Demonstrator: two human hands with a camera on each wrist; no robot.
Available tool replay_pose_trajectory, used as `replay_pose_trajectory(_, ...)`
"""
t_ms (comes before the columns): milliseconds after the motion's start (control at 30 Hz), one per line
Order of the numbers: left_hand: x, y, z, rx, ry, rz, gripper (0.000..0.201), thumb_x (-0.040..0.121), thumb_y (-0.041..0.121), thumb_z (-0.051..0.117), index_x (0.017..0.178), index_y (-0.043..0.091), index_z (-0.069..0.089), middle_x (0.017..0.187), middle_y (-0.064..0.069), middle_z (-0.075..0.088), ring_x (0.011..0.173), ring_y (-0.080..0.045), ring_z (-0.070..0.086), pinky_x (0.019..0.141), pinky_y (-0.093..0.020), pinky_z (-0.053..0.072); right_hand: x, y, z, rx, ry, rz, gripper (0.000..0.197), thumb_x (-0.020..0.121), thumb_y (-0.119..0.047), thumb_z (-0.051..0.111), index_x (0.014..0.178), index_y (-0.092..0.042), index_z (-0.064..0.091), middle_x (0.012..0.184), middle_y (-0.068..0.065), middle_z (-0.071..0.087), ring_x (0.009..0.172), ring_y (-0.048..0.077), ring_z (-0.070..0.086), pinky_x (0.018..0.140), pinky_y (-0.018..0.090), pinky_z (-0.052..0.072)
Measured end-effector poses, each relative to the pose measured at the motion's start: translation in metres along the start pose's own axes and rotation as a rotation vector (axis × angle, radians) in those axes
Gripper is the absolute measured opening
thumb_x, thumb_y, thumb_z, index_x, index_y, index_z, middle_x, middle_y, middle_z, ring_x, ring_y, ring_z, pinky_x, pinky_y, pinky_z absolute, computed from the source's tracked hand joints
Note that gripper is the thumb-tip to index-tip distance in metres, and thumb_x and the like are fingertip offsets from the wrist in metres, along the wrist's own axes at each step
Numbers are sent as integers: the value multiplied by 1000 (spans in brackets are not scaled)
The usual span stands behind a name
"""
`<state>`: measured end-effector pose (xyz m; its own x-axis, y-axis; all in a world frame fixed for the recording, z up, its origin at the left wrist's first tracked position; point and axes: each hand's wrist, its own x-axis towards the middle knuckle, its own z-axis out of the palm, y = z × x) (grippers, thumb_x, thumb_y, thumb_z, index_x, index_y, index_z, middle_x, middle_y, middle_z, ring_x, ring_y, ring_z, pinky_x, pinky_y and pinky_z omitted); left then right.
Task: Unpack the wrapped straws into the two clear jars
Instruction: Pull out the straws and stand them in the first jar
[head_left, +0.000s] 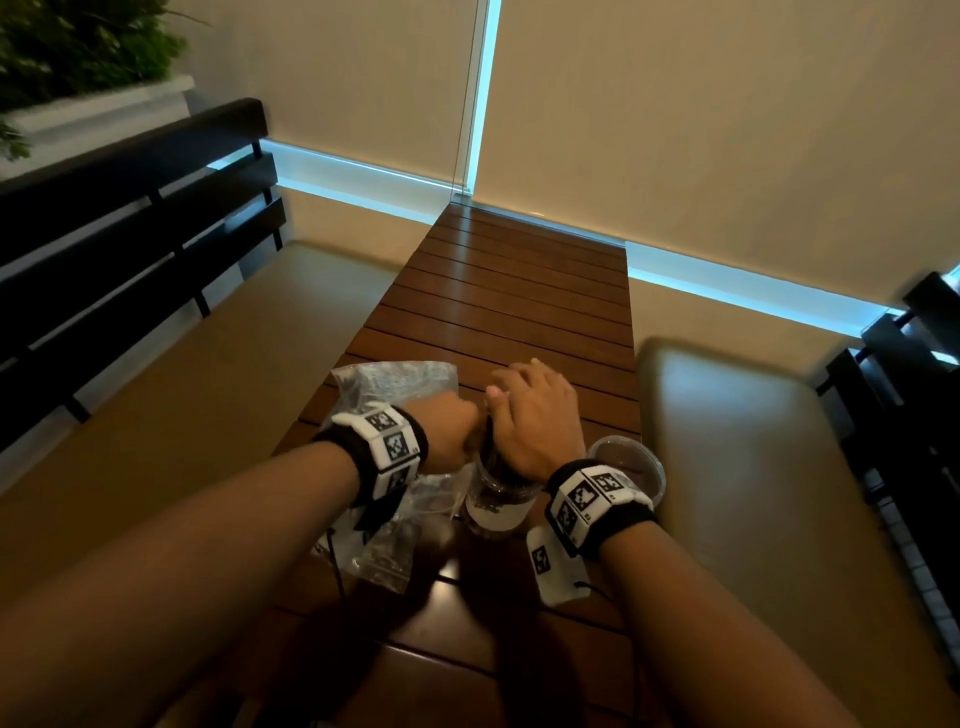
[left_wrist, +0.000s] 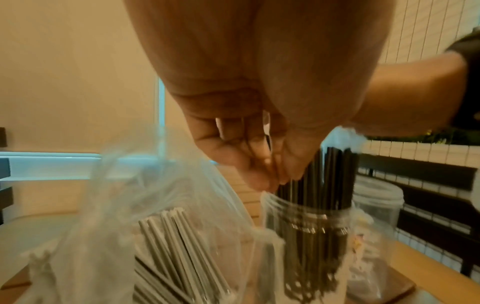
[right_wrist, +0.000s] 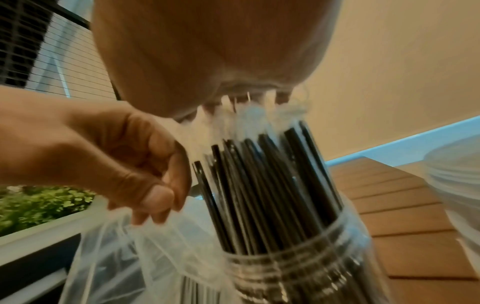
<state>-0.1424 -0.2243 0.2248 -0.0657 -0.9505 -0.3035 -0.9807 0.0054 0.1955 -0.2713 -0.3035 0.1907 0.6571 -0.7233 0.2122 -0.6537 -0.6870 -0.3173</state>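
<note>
A clear jar (head_left: 498, 506) (left_wrist: 306, 230) (right_wrist: 298, 273) stands on the wooden table (head_left: 519, 291), packed with black straws (left_wrist: 332, 181) (right_wrist: 262, 185) in thin clear wrappers. My right hand (head_left: 519, 395) (right_wrist: 221, 51) lies over the straw tops, palm on the wrapper ends, fingers relaxed. My left hand (head_left: 454, 431) (left_wrist: 259, 170) (right_wrist: 150, 185) sits just left of the straws, fingers curled, pinching the edge of a clear plastic bag (right_wrist: 124, 253) (left_wrist: 130, 185). The bag holds white-wrapped straws (left_wrist: 168, 246). A second clear jar (head_left: 634, 467) (left_wrist: 376, 205) (right_wrist: 457, 185) stands to the right.
More crumpled clear plastic (head_left: 395, 384) lies on the table beside and under my left wrist. A white tag with a black marker (head_left: 550, 566) lies near my right wrist. Cushioned benches (head_left: 182, 389) with dark slatted backs flank the table. A planter (head_left: 93, 104) sits far left.
</note>
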Motion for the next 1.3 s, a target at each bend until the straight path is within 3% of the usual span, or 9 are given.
replay_pose_trajectory(100, -10, -19, -19, 72, 85, -75, 26, 83, 38, 69, 97, 19, 61, 99, 0, 59, 84, -22, 59, 72, -35, 53, -2, -24, -17, 24, 184, -72, 19, 92, -35, 46, 87, -22, 59, 90, -5, 60, 87, 16, 52, 74, 31, 35)
replay_pose_trajectory(200, -17, -46, -20, 205, -25, -197, 70, 66, 57, 80, 120, 27, 47, 117, -1, 42, 94, -23, 54, 71, -34, 46, 0, -46, -24, 131, -114, -105, 24, 89, -30, 52, 69, -19, 55, 65, -3, 58, 59, 15, 52, 54, 27, 38)
replay_pose_trajectory(267, -21, -59, -9, 235, -44, -253, 65, 73, 51, 76, 124, 26, 45, 123, -3, 44, 101, -26, 55, 74, -36, 48, 2, -58, -16, 111, -336, -168, 29, 88, -25, 53, 63, -11, 58, 60, 7, 60, 49, 20, 49, 49, 32, 43)
replay_pose_trajectory(367, -27, -68, 5, 117, 97, -292, 19, 90, 21, 56, 109, 20, 56, 113, -7, 59, 98, -28, 58, 80, -39, 52, 1, -72, 15, 79, -627, -168, 25, 87, -16, 51, 74, 0, 65, 75, 15, 69, 64, 31, 61, 59, 39, 55)
replay_pose_trajectory(467, -31, -74, 11, -1, 195, -280, 13, 89, 8, 51, 90, 21, 54, 99, -7, 63, 87, -26, 57, 68, -33, 45, 2, -81, 50, 112, -741, -91, 20, 86, -9, 47, 80, 1, 63, 86, 18, 68, 81, 38, 63, 69, 45, 57)
replay_pose_trajectory(567, -33, -66, 4, -39, 267, -220, 16, 91, 8, 53, 85, 22, 50, 88, -2, 52, 81, -26, 55, 64, -32, 37, 2, -79, 74, 173, -605, 79, 10, 91, -5, 46, 88, -5, 55, 92, 17, 60, 82, 30, 54, 66, 35, 40)
replay_pose_trajectory(700, -41, -71, 0, -113, 280, -151, 15, 91, 11, 55, 96, 25, 57, 92, 3, 46, 83, -21, 47, 77, -40, 43, 7, -91, 108, 206, -518, 354, 42, 96, -20, 47, 136, -8, 46, 131, 17, 54, 113, 34, 56, 82, 38, 48)
replay_pose_trajectory(833, -46, -80, 3, -141, 340, -107, 17, 96, 15, 51, 105, 23, 62, 92, 5, 47, 83, -18, 47, 76, -36, 42, 13, -97, 117, 55, -593, 404, 45, 99, -31, 52, 136, -6, 46, 135, 14, 50, 124, 32, 52, 97, 40, 45)
replay_pose_trajectory(1300, -48, -99, 9, -162, 339, -136, 12, 95, 18, 51, 89, 25, 59, 91, 3, 54, 83, -22, 55, 74, -38, 49, 13, -108, 106, -136, -800, 298, 39, 96, -14, 54, 132, -1, 48, 132, 16, 53, 120, 32, 55, 88, 38, 49)
